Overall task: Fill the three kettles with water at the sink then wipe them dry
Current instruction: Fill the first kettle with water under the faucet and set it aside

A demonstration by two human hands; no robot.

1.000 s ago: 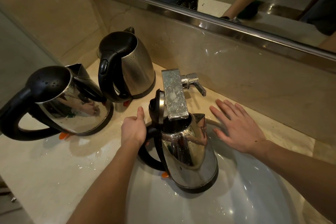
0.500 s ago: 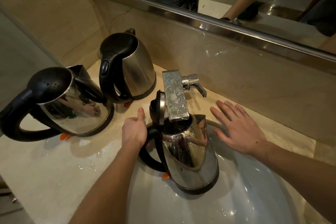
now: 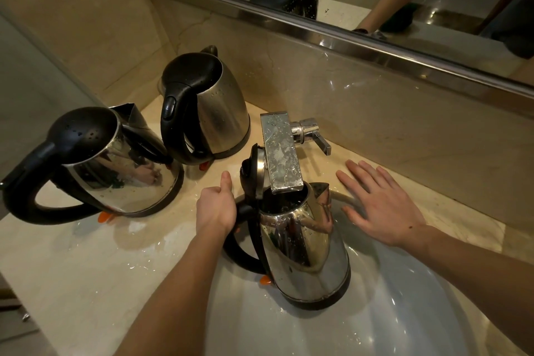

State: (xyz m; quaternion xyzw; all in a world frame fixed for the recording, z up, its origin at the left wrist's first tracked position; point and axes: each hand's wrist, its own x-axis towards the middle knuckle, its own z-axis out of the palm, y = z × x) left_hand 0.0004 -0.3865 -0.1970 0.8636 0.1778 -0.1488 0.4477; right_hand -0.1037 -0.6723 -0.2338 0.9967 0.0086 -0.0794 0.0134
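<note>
A steel kettle (image 3: 306, 251) with its black lid flipped open stands in the white sink (image 3: 404, 312), its mouth right under the flat chrome faucet spout (image 3: 281, 153). My left hand (image 3: 216, 205) grips this kettle's black handle, thumb pointing up. My right hand (image 3: 378, 205) lies flat with spread fingers on the sink's rim, just right of the kettle. Two more steel kettles with shut black lids stand on the counter: one at the far left (image 3: 115, 170) and one behind it by the wall (image 3: 213, 113). Both are speckled with drops.
The beige stone counter (image 3: 72, 263) is wet around the kettles. The faucet lever (image 3: 313, 136) sticks out to the right of the spout. A stone backsplash and a mirror frame (image 3: 346, 40) rise close behind the faucet.
Hardly anything has moved; both hands and the kettle under the spout keep their places, with only a slight shift of the view.
</note>
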